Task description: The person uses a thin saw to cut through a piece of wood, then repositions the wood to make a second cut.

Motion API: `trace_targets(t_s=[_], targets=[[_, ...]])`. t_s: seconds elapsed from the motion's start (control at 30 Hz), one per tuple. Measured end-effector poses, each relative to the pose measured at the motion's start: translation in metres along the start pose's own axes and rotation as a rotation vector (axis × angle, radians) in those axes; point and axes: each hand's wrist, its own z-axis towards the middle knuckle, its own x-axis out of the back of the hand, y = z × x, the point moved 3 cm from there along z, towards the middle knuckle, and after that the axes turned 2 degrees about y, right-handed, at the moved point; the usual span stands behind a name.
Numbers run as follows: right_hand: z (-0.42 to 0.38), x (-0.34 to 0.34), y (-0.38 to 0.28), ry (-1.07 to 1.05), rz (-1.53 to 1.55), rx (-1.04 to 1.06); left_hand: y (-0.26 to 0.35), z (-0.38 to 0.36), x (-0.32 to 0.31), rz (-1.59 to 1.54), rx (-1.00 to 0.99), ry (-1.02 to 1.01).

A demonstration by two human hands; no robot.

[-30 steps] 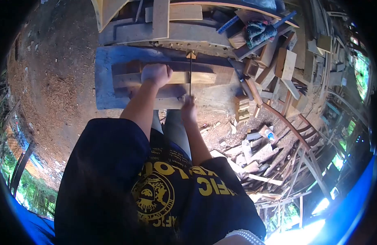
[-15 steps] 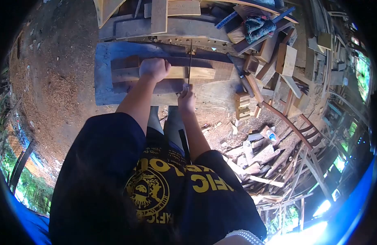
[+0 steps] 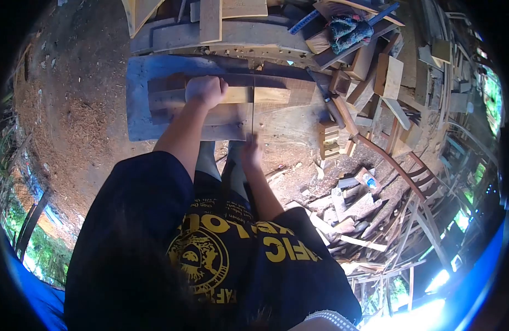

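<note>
My left hand (image 3: pixel 206 91) is closed around a narrow wooden strip (image 3: pixel 271 96) that lies across the bench, pressing on it to the left of the saw. In my right hand (image 3: pixel 252 154) is the handle of a handsaw (image 3: pixel 253 113), whose thin blade appears edge-on and crosses the strip. The handle itself is mostly covered by my fingers and slightly blurred. Darker boards (image 3: pixel 298 92) lie beneath and beside the strip on the worn workbench (image 3: pixel 287 127).
Planks (image 3: pixel 211 22) lie beyond the bench. Wood blocks (image 3: pixel 392 77), a patterned cloth (image 3: pixel 349 34) and a dark-bladed tool with a wooden handle (image 3: pixel 343 113) are at the right. Offcuts (image 3: pixel 359 212) pile up on the floor at the lower right.
My right hand has drawn the handsaw back toward my body, past the bench's near edge. My left hand stays in nearly the same place on the strip.
</note>
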Motion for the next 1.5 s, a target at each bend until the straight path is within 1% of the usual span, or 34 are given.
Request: trace_targets(t_s=[0.03, 0.07, 0.13, 0.17, 0.23, 0.27, 0.33, 0.37, 0.43, 0.47, 0.5, 0.57, 0.63, 0.73, 0.77, 0.8, 0.83, 0.87, 0.93, 0.97, 1.0, 1.03, 1.07, 1.1, 1.17, 1.23, 1.27, 1.3, 1.37, 1.43, 1.5], targets=[[-0.013, 0.000, 0.015, -0.028, 0.029, -0.003, 0.000, 0.002, 0.000, 0.000, 0.006, 0.007], [-0.010, -0.002, 0.016, -0.028, 0.027, 0.002, 0.000, 0.004, 0.003, -0.002, 0.008, 0.011], [-0.015, -0.002, 0.015, 0.059, 0.063, 0.117, 0.002, 0.000, 0.005, -0.001, 0.009, -0.008], [0.008, -0.011, 0.012, 0.002, 0.004, 0.017, 0.003, -0.003, 0.005, -0.002, 0.006, -0.021], [0.049, -0.001, -0.043, 0.108, 0.013, 0.129, 0.004, -0.001, 0.008, -0.033, 0.024, -0.056], [0.047, 0.007, -0.054, 0.100, 0.008, 0.133, 0.004, -0.002, 0.005, -0.037, 0.033, -0.057], [0.048, 0.013, -0.068, 0.065, 0.016, 0.094, 0.001, 0.000, 0.001, 0.005, -0.026, -0.037], [0.039, 0.002, -0.039, 0.194, 0.023, 0.257, 0.000, 0.001, 0.000, 0.008, -0.026, -0.034], [-0.009, -0.001, 0.000, 0.177, 0.077, 0.217, -0.001, 0.003, -0.002, 0.000, -0.002, -0.024], [-0.018, -0.001, 0.011, 0.149, 0.125, 0.182, -0.001, 0.006, 0.000, -0.004, 0.000, -0.017], [-0.009, -0.005, 0.016, 0.145, 0.122, 0.186, -0.001, 0.006, 0.000, -0.003, -0.009, -0.009], [0.011, -0.018, 0.014, 0.133, -0.196, 0.386, 0.000, -0.001, -0.001, 0.003, -0.017, -0.023], [0.047, 0.007, -0.056, 0.004, 0.011, 0.048, 0.003, 0.000, 0.006, 0.000, 0.003, -0.068], [0.053, 0.013, -0.070, 0.035, -0.013, 0.042, 0.002, -0.001, 0.005, -0.004, -0.025, -0.018], [0.040, 0.005, -0.049, 0.125, -0.062, 0.120, 0.001, 0.000, 0.004, 0.000, -0.030, -0.019], [0.018, -0.011, -0.008, 0.169, -0.188, 0.285, 0.000, 0.001, 0.001, -0.003, -0.020, -0.015], [-0.003, -0.019, 0.018, 0.212, -0.320, 0.454, -0.001, 0.002, -0.001, -0.010, -0.008, -0.008], [-0.016, -0.016, 0.020, 0.215, -0.325, 0.458, -0.001, 0.005, -0.002, -0.016, -0.008, -0.003], [-0.036, -0.010, 0.023, 0.097, 0.040, 0.080, -0.002, 0.003, -0.005, -0.005, -0.036, 0.022], [-0.023, -0.012, 0.014, 0.148, 0.095, 0.088, -0.002, 0.001, -0.006, -0.006, -0.036, 0.014], [-0.001, -0.006, -0.009, 0.149, 0.095, 0.083, 0.000, 0.001, 0.000, 0.001, -0.015, -0.014], [0.025, 0.003, -0.036, 0.081, 0.073, 0.052, 0.002, 0.001, 0.003, 0.008, 0.009, -0.039], [0.037, 0.007, -0.048, 0.009, 0.049, 0.022, 0.003, -0.001, 0.002, 0.007, 0.012, -0.038], [0.036, 0.005, -0.043, 0.003, 0.048, 0.026, 0.003, -0.001, 0.002, -0.010, 0.001, -0.025], [0.030, 0.004, -0.037, 0.081, -0.016, 0.048, 0.002, -0.001, 0.005, -0.021, -0.014, -0.009], [-0.014, -0.010, 0.012, 0.083, 0.014, 0.055, 0.002, -0.001, 0.007, -0.021, -0.017, 0.012], [-0.027, -0.014, 0.027, 0.081, 0.040, 0.060, 0.002, 0.001, 0.006, -0.025, -0.019, 0.017], [-0.024, -0.011, 0.020, 0.082, 0.036, 0.066, 0.001, 0.003, 0.005, -0.025, -0.013, 0.010], [-0.021, -0.005, 0.012, 0.059, 0.024, -0.039, 0.000, -0.001, 0.000, -0.029, -0.009, -0.008], [0.027, -0.005, -0.017, 0.104, -0.045, 0.068, 0.001, 0.000, 0.003, -0.003, 0.004, -0.013], [0.048, 0.007, -0.049, 0.091, -0.029, 0.082, 0.002, -0.002, 0.000, -0.011, -0.005, -0.014]])
